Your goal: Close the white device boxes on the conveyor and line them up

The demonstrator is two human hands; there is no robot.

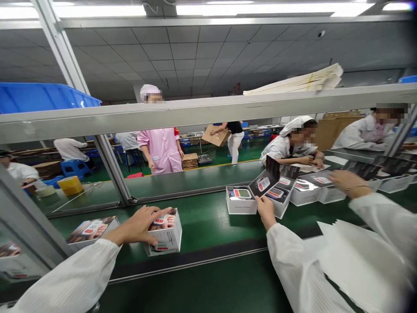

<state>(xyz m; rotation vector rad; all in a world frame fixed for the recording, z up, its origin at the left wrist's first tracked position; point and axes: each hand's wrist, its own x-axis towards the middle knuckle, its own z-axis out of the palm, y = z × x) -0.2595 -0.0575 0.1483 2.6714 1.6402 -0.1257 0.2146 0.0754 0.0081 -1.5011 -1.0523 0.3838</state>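
My left hand (140,224) is closed around a white printed box (172,237), fingers over the top and thumb against the front. This box is shut and stands on the green conveyor belt (203,226). Another closed box (93,229) sits just left of it, partly behind my wrist. With its fingertips my right hand (266,211) pinches the lower corner of a dark printed lid panel (262,183). That panel slants up beside an open white box (241,204), which holds a device with a grey screen. Behind my right fingers stands a second open box (282,204).
A co-worker's hand (350,183) reaches over a row of open boxes (335,193) at right. White sheets (350,248) lie near that sleeve. A metal post (112,169) and rail (208,106) frame the belt. Co-workers sit across it; one person in pink (161,150) stands beyond.
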